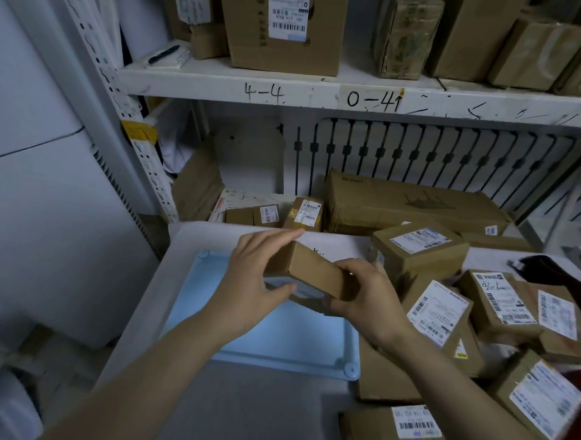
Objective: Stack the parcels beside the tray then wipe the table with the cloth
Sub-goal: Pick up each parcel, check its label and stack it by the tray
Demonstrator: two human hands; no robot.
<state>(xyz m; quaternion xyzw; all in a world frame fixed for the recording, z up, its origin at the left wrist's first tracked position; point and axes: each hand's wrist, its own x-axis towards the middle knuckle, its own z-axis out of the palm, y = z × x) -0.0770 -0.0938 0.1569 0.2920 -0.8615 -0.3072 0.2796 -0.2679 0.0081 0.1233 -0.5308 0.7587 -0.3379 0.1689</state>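
Above the tray (276, 340) your left hand (252, 285) and right hand (372, 305) grip the cardboard parcel (313, 268) by its ends; it seems light and stiff.

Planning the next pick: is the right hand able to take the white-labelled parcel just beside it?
Probably not yet: the right hand and left hand both grip the small box. The labelled parcel lies uncovered nearby.

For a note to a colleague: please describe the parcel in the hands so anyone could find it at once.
On the white table lies a pale blue plastic tray. Over its far edge, the left hand and right hand hold a small brown cardboard parcel. Unlike the labelled parcels heaped rightward, its top is bare.
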